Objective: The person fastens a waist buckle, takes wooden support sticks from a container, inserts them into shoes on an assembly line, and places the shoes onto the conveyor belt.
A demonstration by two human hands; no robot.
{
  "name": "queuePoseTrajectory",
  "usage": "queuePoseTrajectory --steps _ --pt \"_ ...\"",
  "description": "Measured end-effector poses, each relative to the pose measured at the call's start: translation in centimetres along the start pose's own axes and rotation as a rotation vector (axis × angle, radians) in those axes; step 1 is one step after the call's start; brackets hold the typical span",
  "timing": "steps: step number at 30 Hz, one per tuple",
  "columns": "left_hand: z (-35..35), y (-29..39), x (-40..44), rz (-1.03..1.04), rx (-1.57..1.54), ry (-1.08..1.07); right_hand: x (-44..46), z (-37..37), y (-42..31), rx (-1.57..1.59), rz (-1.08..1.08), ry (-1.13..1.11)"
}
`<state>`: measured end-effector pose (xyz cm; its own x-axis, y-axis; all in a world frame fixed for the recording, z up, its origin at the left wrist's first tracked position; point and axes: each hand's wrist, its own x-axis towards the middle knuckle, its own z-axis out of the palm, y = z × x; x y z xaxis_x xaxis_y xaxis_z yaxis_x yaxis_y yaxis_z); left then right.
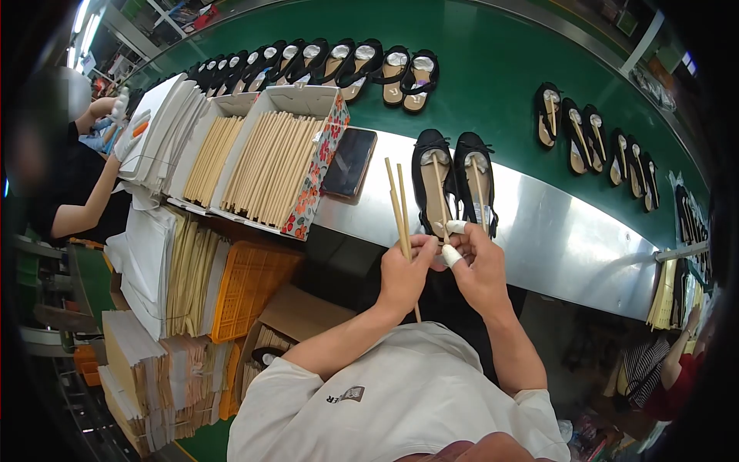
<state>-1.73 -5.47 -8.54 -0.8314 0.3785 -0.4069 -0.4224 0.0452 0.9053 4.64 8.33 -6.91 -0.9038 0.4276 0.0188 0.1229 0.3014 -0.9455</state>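
Observation:
My left hand (404, 276) is closed around a few thin wooden sticks (398, 202) that point up and away from me. With taped fingertips, my right hand (483, 273) pinches the near end of another wooden stick (440, 189), whose far end reaches into the toe of a black flat shoe (420, 179). The fingertips of both hands come close together at the heel of that shoe. Beside it stands a second black shoe (468, 142), also with a stick (479, 185) lying inside toward its toe. Pale crumpled stuffing shows in both toes.
A floral box (317, 165) full of wooden sticks and a phone (350, 163) are on my left. Black shoes (419, 81) line the green belt (477, 69); several at right hold sticks. Stacked paper, an orange crate (250, 289) and a gloved co-worker (85, 177) are at far left.

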Motion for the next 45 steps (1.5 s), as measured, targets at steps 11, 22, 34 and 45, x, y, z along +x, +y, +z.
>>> queuePoseTrajectory --steps 11,22,34,45 --pt "1.1 -0.6 1.2 -0.039 -0.384 -0.097 0.3 -0.3 0.3 -0.232 -0.29 0.114" --pt "-0.1 -0.7 1.3 0.007 -0.364 -0.101 1.0 1.9 1.0 -0.402 -0.632 0.282" --pt "0.5 -0.6 0.3 -0.108 -0.462 -0.1 0.7 1.4 -1.2 -0.305 -0.416 0.058" --pt "-0.2 0.6 0.4 -0.297 -0.558 -0.061 3.0 -1.5 -1.2 -0.433 -0.457 0.177"
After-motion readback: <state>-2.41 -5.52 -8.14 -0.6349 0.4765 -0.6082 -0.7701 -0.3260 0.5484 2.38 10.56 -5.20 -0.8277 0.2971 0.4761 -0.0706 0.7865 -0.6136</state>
